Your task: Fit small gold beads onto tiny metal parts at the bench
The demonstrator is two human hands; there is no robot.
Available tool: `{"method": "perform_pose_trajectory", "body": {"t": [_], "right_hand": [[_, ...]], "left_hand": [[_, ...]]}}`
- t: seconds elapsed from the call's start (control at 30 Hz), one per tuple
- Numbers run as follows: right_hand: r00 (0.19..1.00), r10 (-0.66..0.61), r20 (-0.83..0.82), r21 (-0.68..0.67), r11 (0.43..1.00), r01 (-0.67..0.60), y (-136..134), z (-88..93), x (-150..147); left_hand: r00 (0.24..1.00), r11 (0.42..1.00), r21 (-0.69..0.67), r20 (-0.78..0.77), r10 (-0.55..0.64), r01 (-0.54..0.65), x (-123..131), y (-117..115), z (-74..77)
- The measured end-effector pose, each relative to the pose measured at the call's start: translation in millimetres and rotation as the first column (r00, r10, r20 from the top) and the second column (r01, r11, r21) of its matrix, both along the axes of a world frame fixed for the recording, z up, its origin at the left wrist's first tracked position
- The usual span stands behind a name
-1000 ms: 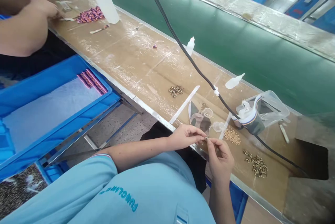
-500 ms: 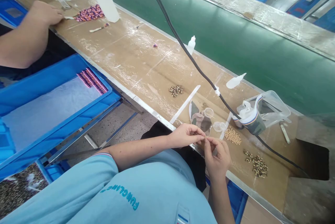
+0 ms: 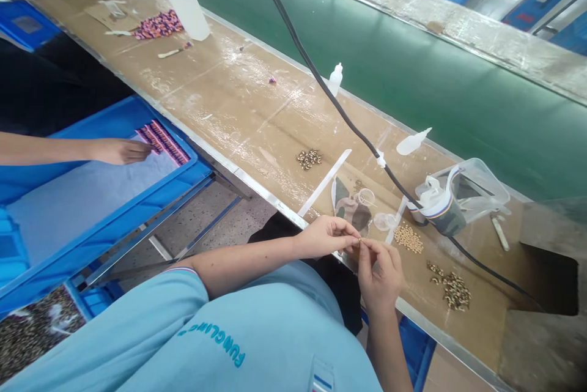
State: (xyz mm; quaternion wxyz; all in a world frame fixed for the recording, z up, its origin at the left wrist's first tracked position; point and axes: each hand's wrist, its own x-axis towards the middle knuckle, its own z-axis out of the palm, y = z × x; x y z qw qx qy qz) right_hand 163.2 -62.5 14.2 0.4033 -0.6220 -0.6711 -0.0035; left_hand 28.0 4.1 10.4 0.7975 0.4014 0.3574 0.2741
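Note:
Fingertip to fingertip, my left hand (image 3: 326,236) and my right hand (image 3: 381,273) meet over the table's front edge. Both are closed in a pinch around something tiny, mostly hidden by the fingers. Just beyond them lies a camouflage-patterned cloth (image 3: 355,213), with a small clear round dish (image 3: 384,221) beside it. To the right of my fingers is a pile of small tan beads (image 3: 408,238). Farther right sits a heap of small curved dark-and-cream pieces (image 3: 456,292). A smaller pile of similar pieces (image 3: 309,159) lies to the left.
A black cable (image 3: 316,71) hangs across the table. White squeeze bottles (image 3: 335,79) stand or lie along its back edge. A clear plastic box (image 3: 486,187) is at right. At left, a co-worker's hand (image 3: 121,151) reaches into a blue crate (image 3: 158,218) holding pink-and-purple strips (image 3: 167,141).
The co-worker's hand has moved from the tabletop down to the strips in the blue crate. My own hands have stayed almost still, pinched together.

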Motion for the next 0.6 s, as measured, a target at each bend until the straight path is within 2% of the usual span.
{"method": "perform_pose_trajectory", "body": {"t": [0.43, 0.6], "right_hand": [[1.0, -0.023, 0.019, 0.0, 1.0, 0.023, -0.5, 2.8, -0.9], [1.0, -0.027, 0.011, -0.014, 1.0, 0.027, -0.8, 1.7, -0.6]], "left_hand": [[0.999, 1.0, -0.006, 0.034, 0.008, -0.008, 1.1, -0.4, 0.4], [1.0, 0.998, 0.056, 0.017, -0.008, 0.007, 0.0, -0.6, 3.4]]}}
